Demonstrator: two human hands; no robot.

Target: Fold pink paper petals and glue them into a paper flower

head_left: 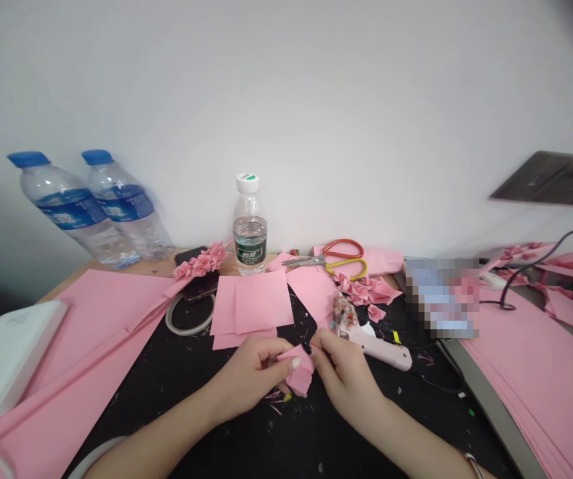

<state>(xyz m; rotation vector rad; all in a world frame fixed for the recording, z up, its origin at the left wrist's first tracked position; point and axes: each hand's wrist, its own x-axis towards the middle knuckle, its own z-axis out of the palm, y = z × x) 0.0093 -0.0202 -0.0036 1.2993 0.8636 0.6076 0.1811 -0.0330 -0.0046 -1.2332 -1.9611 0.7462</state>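
A small piece of folded pink paper (300, 370) is pinched between the thumb and fingers of my left hand (252, 367), the thumb lying across its front. My right hand (342, 366) is closed at the paper's upper right edge. At its fingertips a small dark spot shows, and what they grip I cannot make out. Just behind my right hand lies a pale pink glue gun (379, 349) with a speckled, crusted front end. Square pink paper sheets (263, 303) lie beyond my left hand. Pink folded paper flowers (363, 289) sit past the glue gun.
Scissors (329, 261) with red and yellow handles lie near the wall. A small water bottle (250, 233) stands at the back; two larger bottles (74, 203) lean left. A tape ring (190, 330), a paper-flower stem (201, 263), a white box (14, 359) and pink sheets (540, 379) surround the black mat.
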